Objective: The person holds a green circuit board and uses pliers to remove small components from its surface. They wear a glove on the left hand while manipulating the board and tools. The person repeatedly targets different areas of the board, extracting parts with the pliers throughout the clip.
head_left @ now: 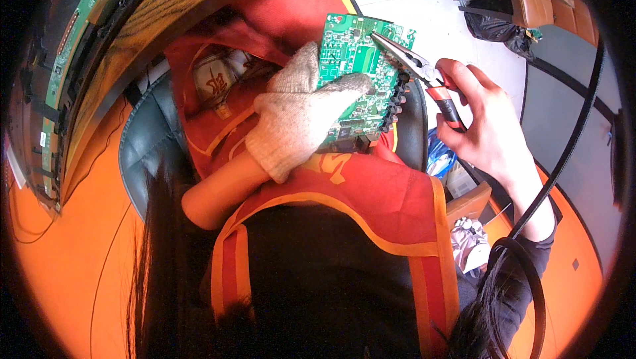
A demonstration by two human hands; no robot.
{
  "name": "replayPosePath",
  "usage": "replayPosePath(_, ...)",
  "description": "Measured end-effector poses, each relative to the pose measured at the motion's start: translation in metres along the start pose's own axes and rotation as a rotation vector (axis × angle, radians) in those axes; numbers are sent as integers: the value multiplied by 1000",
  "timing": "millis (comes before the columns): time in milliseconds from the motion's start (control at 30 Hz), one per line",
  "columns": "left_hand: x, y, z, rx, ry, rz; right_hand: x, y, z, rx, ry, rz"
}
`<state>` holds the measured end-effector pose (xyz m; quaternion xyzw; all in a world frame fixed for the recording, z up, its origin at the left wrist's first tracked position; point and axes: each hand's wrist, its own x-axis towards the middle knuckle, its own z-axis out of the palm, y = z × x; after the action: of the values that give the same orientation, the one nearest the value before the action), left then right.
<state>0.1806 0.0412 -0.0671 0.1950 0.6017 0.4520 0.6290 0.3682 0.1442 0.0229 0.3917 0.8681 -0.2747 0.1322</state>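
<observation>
red apron [397, 193] nearest, covering the lap below the work. gloved left hand [288, 117] clamps the green circuit board [363, 59] over it, thumb across its face, probably for steadiness. bare right hand [487, 114] grips pliers [429, 77] by the handles, likely for control; tips over board, contact unclear. wooden surface [159, 1] beyond.
</observation>
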Motion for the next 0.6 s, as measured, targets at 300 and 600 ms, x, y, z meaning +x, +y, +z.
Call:
replayPosePath(300, 3, -6, -3, 64, -16, -2, 6, 20, 19, -199, 82, -56)
replayPosePath(600, 4, -9, -11, -19, -144, -58, 26, 41, 3, -793, 426, -340)
